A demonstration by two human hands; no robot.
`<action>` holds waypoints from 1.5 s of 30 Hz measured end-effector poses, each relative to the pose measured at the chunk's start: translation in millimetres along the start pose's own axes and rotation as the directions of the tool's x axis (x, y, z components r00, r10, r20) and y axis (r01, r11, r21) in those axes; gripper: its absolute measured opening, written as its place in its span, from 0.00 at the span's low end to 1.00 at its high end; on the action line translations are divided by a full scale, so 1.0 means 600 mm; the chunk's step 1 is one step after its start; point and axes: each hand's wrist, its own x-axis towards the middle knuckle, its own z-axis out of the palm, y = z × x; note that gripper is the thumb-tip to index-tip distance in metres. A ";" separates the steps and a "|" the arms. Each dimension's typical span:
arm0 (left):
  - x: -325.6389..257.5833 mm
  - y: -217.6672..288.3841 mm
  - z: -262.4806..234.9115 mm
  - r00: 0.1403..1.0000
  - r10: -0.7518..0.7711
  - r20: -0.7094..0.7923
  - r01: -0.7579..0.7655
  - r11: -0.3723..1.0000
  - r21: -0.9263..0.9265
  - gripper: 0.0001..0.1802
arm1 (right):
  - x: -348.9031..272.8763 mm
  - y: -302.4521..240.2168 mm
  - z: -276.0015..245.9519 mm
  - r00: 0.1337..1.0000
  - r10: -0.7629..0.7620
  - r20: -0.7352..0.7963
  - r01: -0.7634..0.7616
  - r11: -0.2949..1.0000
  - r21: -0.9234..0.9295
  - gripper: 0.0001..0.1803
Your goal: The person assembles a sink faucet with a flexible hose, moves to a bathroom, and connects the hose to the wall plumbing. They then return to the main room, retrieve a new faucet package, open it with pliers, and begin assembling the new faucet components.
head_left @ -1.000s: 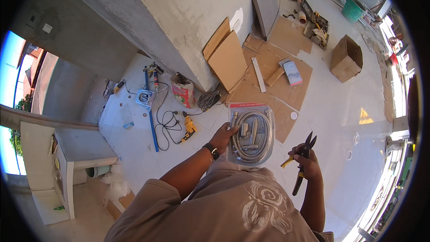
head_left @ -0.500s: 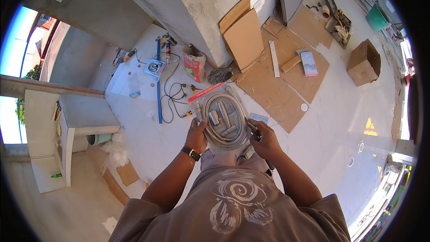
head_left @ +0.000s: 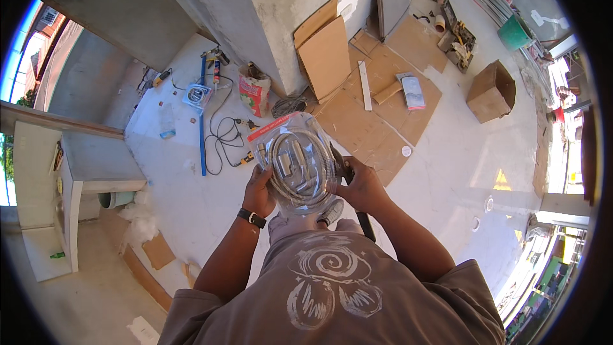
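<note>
Our forearms point(head_left: 230, 252) angle inward from below, the left hand point(head_left: 260, 191) curled on the left edge of the clear blister pack point(head_left: 299, 165) and the right hand point(head_left: 364, 186) wrapped around snips point(head_left: 366, 225) at its right edge, though the grip hides how these meet the plastic. Between our hands, the pack tilts, its red top band rising rightward; beyond it we see cardboard sheets point(head_left: 370, 142), then an open cardboard box point(head_left: 486, 99).

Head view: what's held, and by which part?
Left hand: clear, red-topped plastic blister pack, by its lower left edge. Right hand: black-handled metal snips, around the handles; whether it also grips the pack is unclear.
</note>
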 end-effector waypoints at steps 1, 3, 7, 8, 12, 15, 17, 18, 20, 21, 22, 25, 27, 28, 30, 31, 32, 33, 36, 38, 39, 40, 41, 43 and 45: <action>0.001 -0.004 0.003 1.000 -0.001 0.019 0.001 1.000 -0.017 0.21 | 0.000 0.000 -0.001 0.999 0.016 0.030 -0.017 0.999 0.030 0.47; 0.004 -0.012 0.010 0.998 -0.003 0.058 0.007 0.998 -0.057 0.22 | 0.004 0.004 -0.003 0.994 0.077 0.074 -0.081 0.995 0.053 0.51; 0.011 -0.031 0.029 0.995 -0.015 0.094 0.026 0.993 -0.119 0.22 | 0.017 0.022 -0.007 0.997 0.054 0.046 -0.061 0.982 0.177 0.51; 0.013 -0.033 0.033 0.993 -0.031 0.110 0.045 0.990 -0.131 0.23 | 0.021 0.026 -0.007 0.998 0.058 0.037 -0.065 0.969 0.237 0.51; 0.025 -0.036 0.052 0.980 -0.054 0.191 0.087 0.982 -0.166 0.23 | 0.030 0.039 -0.009 0.998 0.034 -0.044 -0.019 0.957 0.289 0.51; 0.028 -0.041 0.066 0.974 -0.081 0.213 0.120 0.977 -0.174 0.25 | 0.033 0.045 -0.010 0.998 -0.052 -0.045 0.061 0.971 0.232 0.53; 0.028 -0.048 0.073 0.972 -0.108 0.210 0.149 0.970 -0.192 0.25 | 0.035 0.046 -0.009 0.994 -0.088 -0.062 0.097 0.981 0.171 0.53; 0.028 -0.051 0.075 0.968 -0.100 0.231 0.149 0.968 -0.204 0.26 | 0.036 0.046 -0.008 0.989 -0.129 -0.075 0.139 0.980 0.140 0.53; 0.031 -0.055 0.075 0.972 -0.101 0.213 0.145 0.969 -0.202 0.26 | 0.038 0.042 -0.008 0.983 -0.152 -0.103 0.164 0.978 0.127 0.51; 0.032 -0.056 0.074 0.964 -0.076 0.254 0.131 0.970 -0.203 0.26 | 0.039 0.038 -0.009 0.988 -0.121 -0.100 0.132 0.984 0.118 0.50; 0.035 -0.055 0.071 0.974 -0.097 0.205 0.138 0.971 -0.197 0.26 | 0.039 0.033 -0.011 0.988 -0.124 -0.097 0.139 0.976 0.167 0.48; 0.041 -0.048 0.054 0.978 -0.100 0.182 0.133 0.975 -0.180 0.27 | 0.035 0.015 -0.021 0.999 -0.005 -0.041 0.014 0.972 0.235 0.43; 0.045 -0.049 0.041 0.984 -0.094 0.151 0.117 0.981 -0.153 0.27 | 0.032 0.007 -0.024 0.999 0.036 -0.016 -0.032 0.979 0.203 0.41; 0.045 -0.050 0.032 0.984 -0.080 0.161 0.105 0.982 -0.156 0.28 | 0.032 0.006 -0.021 0.998 0.068 0.009 -0.068 0.980 0.187 0.40; 0.049 -0.058 0.011 0.988 -0.074 0.137 0.093 0.986 -0.137 0.28 | 0.035 0.017 -0.007 0.996 0.076 0.045 -0.084 0.977 0.195 0.39; 0.052 -0.062 -0.004 0.988 -0.078 0.130 0.095 0.987 -0.131 0.29 | 0.035 0.029 0.010 0.999 0.047 -0.024 -0.042 0.985 0.168 0.39; 0.057 -0.064 -0.022 0.989 -0.083 0.124 0.099 0.987 -0.123 0.30 | 0.040 0.043 0.030 0.994 -0.012 -0.108 0.028 0.988 0.153 0.39; 0.064 -0.066 -0.041 0.988 -0.086 0.125 0.101 0.988 -0.121 0.30 | 0.046 0.061 0.052 0.985 -0.034 -0.168 0.055 0.991 0.123 0.39; 0.095 -0.075 -0.108 0.987 -0.113 0.116 0.123 0.989 -0.084 0.34 | 0.068 0.134 0.096 0.986 0.147 -0.084 -0.086 0.860 0.503 0.34; 0.108 -0.082 -0.156 0.984 -0.157 0.079 0.164 0.983 -0.082 0.36 | 0.072 0.175 0.113 0.963 0.261 0.072 -0.233 0.659 0.715 0.31; 0.115 -0.087 -0.173 0.986 -0.158 0.054 0.162 0.983 -0.084 0.36 | 0.075 0.189 0.116 0.948 0.294 0.119 -0.279 0.595 0.754 0.31; 0.126 -0.091 -0.184 0.988 -0.148 0.041 0.151 0.985 -0.085 0.35 | 0.077 0.197 0.118 0.942 0.306 0.137 -0.301 0.593 0.747 0.30; 0.135 -0.092 -0.192 0.990 -0.136 0.029 0.138 0.986 -0.091 0.35 | 0.081 0.201 0.119 0.942 0.303 0.142 -0.305 0.601 0.739 0.29; 0.146 -0.086 -0.198 0.990 -0.138 0.027 0.140 0.987 -0.079 0.34 | 0.095 0.196 0.121 0.943 0.265 0.202 -0.330 0.655 0.679 0.29; 0.152 -0.072 -0.190 0.990 -0.138 -0.005 0.138 0.989 -0.055 0.33 | 0.120 0.178 0.126 0.945 0.219 0.244 -0.326 0.714 0.619 0.30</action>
